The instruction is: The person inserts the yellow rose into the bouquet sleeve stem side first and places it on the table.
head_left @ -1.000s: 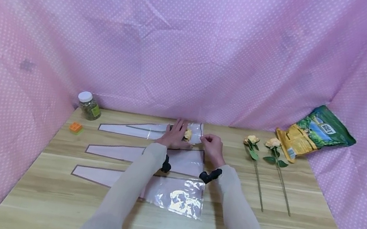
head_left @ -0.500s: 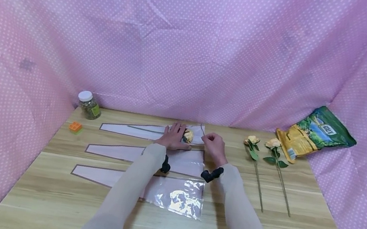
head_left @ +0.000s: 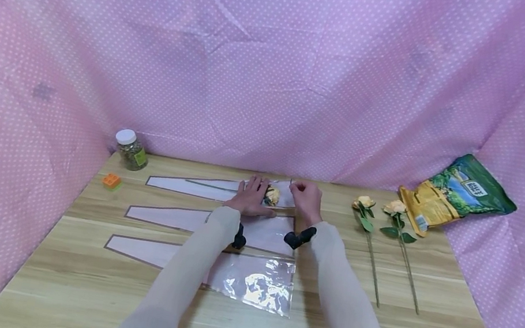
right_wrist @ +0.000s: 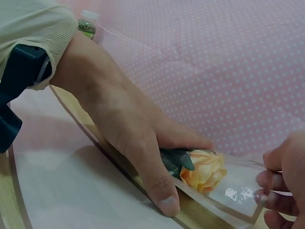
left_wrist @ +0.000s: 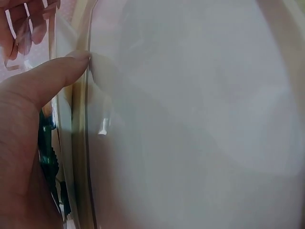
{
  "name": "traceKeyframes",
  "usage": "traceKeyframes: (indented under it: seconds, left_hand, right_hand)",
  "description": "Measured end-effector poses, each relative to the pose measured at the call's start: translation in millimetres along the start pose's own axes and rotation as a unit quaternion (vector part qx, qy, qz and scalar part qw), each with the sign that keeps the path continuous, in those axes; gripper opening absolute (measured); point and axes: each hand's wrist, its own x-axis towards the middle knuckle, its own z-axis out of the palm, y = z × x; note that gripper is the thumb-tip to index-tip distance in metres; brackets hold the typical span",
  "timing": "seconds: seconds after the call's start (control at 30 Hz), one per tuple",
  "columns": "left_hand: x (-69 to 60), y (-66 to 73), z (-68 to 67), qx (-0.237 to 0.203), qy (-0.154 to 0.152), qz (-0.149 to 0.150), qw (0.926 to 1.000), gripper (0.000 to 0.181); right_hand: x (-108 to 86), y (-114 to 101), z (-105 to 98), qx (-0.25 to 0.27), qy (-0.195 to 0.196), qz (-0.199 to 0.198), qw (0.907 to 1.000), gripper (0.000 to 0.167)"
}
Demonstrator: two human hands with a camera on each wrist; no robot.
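My left hand (head_left: 250,199) lies with spread fingers over the back clear sleeve (head_left: 169,183), just left of the yellow rose (head_left: 272,195) inside it. In the right wrist view its thumb touches the table side of the sleeve, and the rose (right_wrist: 204,171) shows beyond the fingers. My right hand (head_left: 306,200) pinches the sleeve's wide end; its curled fingers (right_wrist: 281,162) hold the clear film. The rose's stem runs left in the sleeve, partly under the left hand. Part of the right hand (left_wrist: 28,28) appears at the left wrist view's top left.
Two more sleeves, a middle one (head_left: 163,216) and a front one (head_left: 247,278), lie nearer me. Two roses (head_left: 364,202) (head_left: 395,207) lie to the right, beside a green and yellow bag (head_left: 458,192). A jar (head_left: 131,151) and an orange block (head_left: 111,181) are at the left.
My right hand has moved slightly up and back along the sleeve's wide end. The left hand stays over the sleeve, with the rose more visible beside it than a second ago.
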Motion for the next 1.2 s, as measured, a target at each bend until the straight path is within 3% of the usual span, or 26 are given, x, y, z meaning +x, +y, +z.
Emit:
traceKeyframes:
  seconds: [0.1,0.33,0.5,0.7,0.93,1.07,1.2]
  left_hand:
    - [0.4,0.3,0.2,-0.003,-0.001,-0.002,1.0,0.105]
    - [-0.1,-0.4,1.4,0.002,-0.005,-0.003,1.0,0.108]
    - [-2.6,-0.9,-2.1,-0.015,-0.008,0.001,0.9999,0.109]
    - [-10.2,-4.1,-12.0,-0.027,-0.002,0.032,0.9991,0.109]
    - [-18.4,-9.0,-16.3,-0.024,0.012,0.072,0.9971,0.103]
    - [-20.8,-14.2,-14.2,-0.028,0.018,0.076,0.9965,0.095]
    - [-22.2,-20.9,-11.5,-0.019,0.021,0.069,0.9972,0.088]
  right_hand:
    - [1.6,2.4,-0.5,0.01,0.002,0.013,0.9999,0.021]
    - [3.7,9.3,-6.1,0.097,0.0,0.068,0.993,0.023]
    - [4.0,11.9,-13.8,0.104,-0.015,0.079,0.9913,0.027]
    - [0.9,21.1,-28.9,0.138,-0.048,0.069,0.9869,0.033]
    - [-14.8,36.2,-47.6,0.105,-0.12,0.046,0.9862,0.034]
    - [-24.9,40.9,-50.4,0.102,-0.166,0.037,0.9801,0.032]
    - [-30.9,44.2,-45.7,0.094,-0.183,0.029,0.9782,0.03]
